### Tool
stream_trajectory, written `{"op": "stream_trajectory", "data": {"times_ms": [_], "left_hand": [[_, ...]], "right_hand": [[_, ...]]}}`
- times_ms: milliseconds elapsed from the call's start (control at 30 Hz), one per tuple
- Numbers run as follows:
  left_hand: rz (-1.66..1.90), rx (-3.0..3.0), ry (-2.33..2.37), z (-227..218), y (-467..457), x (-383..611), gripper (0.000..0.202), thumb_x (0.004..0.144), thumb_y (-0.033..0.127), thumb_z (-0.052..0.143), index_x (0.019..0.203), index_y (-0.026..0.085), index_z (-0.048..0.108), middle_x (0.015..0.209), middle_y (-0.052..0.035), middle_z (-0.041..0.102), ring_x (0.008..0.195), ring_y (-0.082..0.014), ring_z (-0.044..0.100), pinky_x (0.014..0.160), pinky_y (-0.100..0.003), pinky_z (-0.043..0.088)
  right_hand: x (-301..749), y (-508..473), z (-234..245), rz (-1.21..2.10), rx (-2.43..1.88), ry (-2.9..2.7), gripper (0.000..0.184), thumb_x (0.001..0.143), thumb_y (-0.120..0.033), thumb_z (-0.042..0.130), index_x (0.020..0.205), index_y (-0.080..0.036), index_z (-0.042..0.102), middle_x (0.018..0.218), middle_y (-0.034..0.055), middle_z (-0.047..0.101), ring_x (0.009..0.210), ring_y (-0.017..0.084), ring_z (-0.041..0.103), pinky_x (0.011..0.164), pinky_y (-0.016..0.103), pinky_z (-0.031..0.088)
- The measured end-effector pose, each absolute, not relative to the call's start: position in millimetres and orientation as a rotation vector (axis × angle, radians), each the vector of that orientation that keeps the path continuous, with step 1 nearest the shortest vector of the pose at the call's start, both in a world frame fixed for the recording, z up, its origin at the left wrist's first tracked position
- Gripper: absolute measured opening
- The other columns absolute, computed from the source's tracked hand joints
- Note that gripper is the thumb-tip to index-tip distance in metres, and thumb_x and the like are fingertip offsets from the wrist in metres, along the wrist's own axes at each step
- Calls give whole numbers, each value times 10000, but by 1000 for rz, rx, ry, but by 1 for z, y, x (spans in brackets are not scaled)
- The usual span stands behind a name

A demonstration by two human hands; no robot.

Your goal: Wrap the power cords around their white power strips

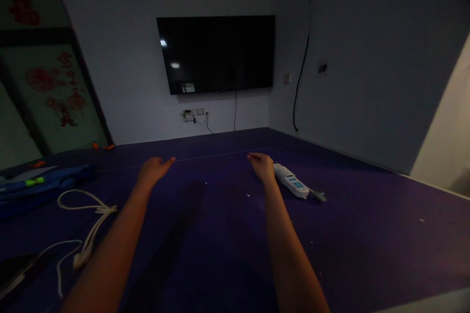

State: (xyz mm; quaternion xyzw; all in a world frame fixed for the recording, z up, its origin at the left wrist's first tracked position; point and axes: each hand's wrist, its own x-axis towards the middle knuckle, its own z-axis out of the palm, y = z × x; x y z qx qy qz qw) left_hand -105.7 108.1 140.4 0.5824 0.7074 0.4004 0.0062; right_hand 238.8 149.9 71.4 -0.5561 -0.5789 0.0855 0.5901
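Both my arms reach forward over a dark purple floor mat (220,234). My left hand (154,168) is held out with its fingers straight and holds nothing. My right hand (262,165) is also stretched out with fingers extended and nothing in it. Just right of my right hand lies a white hand-held device (292,182) with a blue label, flat on the mat, a small grey tip at its far end. The hand is close to it but apart from it.
A white cord (90,217) lies coiled on the mat at the left, beside a blue bag (44,188). A dark wall-mounted television (218,54) hangs ahead above a wall socket (194,113). A black cable (303,58) runs down the right wall.
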Motion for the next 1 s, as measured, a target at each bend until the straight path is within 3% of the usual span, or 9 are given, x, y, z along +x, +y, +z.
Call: {"op": "stream_trajectory", "data": {"times_ms": [133,233,500,600,700,833,1000], "left_hand": [[1648,1724,1754,149,87,-36,468,649,598,575,789,159,655,786,-101,686,823,-249,635,743,-345,461],[1873,1574,1430,147,73,-9,454,639,574,608,768,141,645,757,-88,683,736,-197,637,699,-301,465],[1986,1397,1304,149,69,-10,320,672,462,632,683,142,617,706,-67,679,673,-163,633,609,-253,451],[1966,1380,1304,148,71,-18,296,686,439,625,667,144,608,686,-59,667,631,-146,617,589,-244,444],[1955,1347,1302,146,73,-25,284,690,428,628,687,145,608,663,-52,656,587,-136,601,576,-244,444],[1939,1334,1293,146,74,-27,277,696,421,631,710,145,609,654,-47,652,560,-130,596,571,-243,450],[1907,1367,1270,149,73,-24,284,706,424,628,732,141,616,648,-46,653,553,-129,605,580,-247,463]], "right_hand": [[246,149,72,168,-1341,-1335,271,768,-332,581,921,-151,713,893,90,722,828,198,671,758,283,498],[257,147,70,129,-1397,-1304,304,772,-340,567,953,-139,705,940,109,711,874,225,657,796,318,486],[285,154,50,-114,-1769,-1176,571,710,-291,630,1230,-72,539,1219,201,565,1182,312,478,995,416,339],[294,159,38,-108,-1996,-1086,725,674,-328,674,1334,-148,434,1350,209,436,1283,373,333,1005,513,276],[308,165,24,-32,-2207,-1074,877,620,-382,720,1388,-196,341,1414,215,344,1332,407,211,1023,594,140],[324,171,14,69,-2400,-1063,938,576,-497,722,1386,-234,328,1337,217,455,1335,436,165,948,708,-10],[329,177,11,97,-2455,-1084,793,597,-507,712,1301,-252,450,1224,183,573,1302,417,264,951,702,-11]]}}
